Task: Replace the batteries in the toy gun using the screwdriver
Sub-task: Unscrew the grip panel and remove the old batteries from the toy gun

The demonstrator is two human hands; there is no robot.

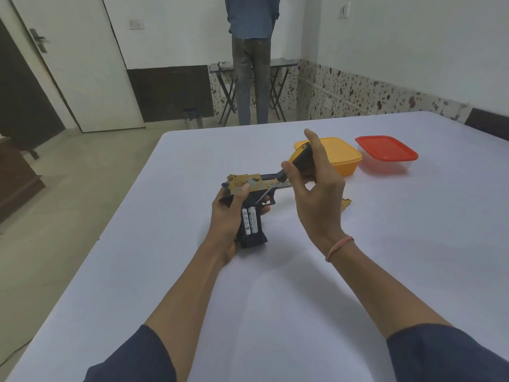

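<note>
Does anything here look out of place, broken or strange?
Nothing looks damaged. The grip of the toy gun is open, two batteries bare, and a small gold piece, probably the cover, lies loose on the table beside the right hand. That fits the battery job.

Bare white table (275,285) lies open on the near side of the fingers (289,172) and out to their left, room enough for a hand to pass. Beyond the right hand (314,188), a yellow box (344,158) stands just behind the screwdriver (301,158), with a red box (385,153) just beside it, blocking that far corner. A small gold piece (346,203) lies just right of that hand. Between it and the left hand (227,219), the screwdriver's shaft slants down across the toy gun (248,186).
</note>
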